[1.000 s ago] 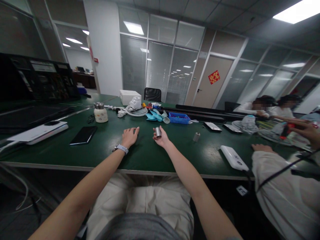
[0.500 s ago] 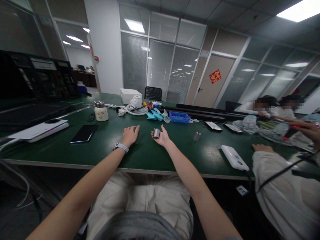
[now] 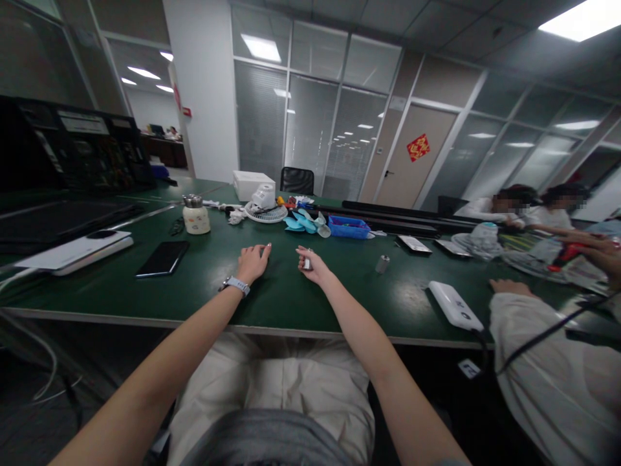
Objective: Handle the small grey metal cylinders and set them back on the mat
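Observation:
My right hand (image 3: 311, 264) is closed around a small silver metal cylinder (image 3: 307, 264), just above the green tabletop. Only part of the cylinder shows between the fingers, and its exact kind is unclear. Flat on the table, my left hand (image 3: 252, 262) holds nothing, with its fingers apart and a watch on the wrist. To the right of my right hand, a similar silver cylinder (image 3: 382, 264) stands on the table.
A black phone (image 3: 162, 259) and a cream bottle (image 3: 196, 217) lie to the left. Toward the back are fan parts (image 3: 266, 210), light-blue blades (image 3: 301, 222) and a blue basket (image 3: 348, 227). At right are a white power bank (image 3: 453, 304) and a neighbour's sleeve (image 3: 538, 349).
The fingers of my right hand have curled over the cylinder, which lay on the open palm before. My left hand has stayed in place.

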The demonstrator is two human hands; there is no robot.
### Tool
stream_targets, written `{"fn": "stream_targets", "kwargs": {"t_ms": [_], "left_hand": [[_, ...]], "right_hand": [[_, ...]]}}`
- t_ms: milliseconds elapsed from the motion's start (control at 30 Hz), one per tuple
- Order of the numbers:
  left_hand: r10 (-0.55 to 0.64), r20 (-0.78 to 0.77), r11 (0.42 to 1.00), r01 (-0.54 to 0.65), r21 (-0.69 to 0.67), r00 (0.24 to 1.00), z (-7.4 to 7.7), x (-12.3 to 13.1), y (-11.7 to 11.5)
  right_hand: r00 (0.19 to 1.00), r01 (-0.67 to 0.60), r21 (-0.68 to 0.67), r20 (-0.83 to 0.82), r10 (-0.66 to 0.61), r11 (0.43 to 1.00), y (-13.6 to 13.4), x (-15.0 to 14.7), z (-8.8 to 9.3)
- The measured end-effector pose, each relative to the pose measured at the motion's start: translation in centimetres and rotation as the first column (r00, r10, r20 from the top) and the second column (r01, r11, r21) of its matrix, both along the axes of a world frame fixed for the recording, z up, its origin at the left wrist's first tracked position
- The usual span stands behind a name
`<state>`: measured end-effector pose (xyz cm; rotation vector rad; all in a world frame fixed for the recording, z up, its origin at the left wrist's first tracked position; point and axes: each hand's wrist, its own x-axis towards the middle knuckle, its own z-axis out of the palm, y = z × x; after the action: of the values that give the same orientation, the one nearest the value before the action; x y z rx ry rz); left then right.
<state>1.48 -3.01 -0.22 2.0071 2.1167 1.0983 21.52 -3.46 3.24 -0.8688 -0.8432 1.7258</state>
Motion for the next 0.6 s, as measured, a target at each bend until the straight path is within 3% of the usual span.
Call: {"fn": "stream_targets", "kwargs": {"t_ms": [200, 600], "left_hand": [[-0.001, -0.003, 1.000, 0.001, -0.011, 1.000, 0.01, 0.00, 0.10], [0.006, -0.003, 1.000, -0.006, -0.029, 1.000, 0.45, 0.21, -0.50]], "right_hand": [[0.992, 0.107, 0.110, 0.053, -0.113, 0.988, 0.48, -0.36, -0.67], [0.993, 0.076, 0.137, 0.074, -0.087, 0.988, 0.80, -0.64, -1.07]]}}
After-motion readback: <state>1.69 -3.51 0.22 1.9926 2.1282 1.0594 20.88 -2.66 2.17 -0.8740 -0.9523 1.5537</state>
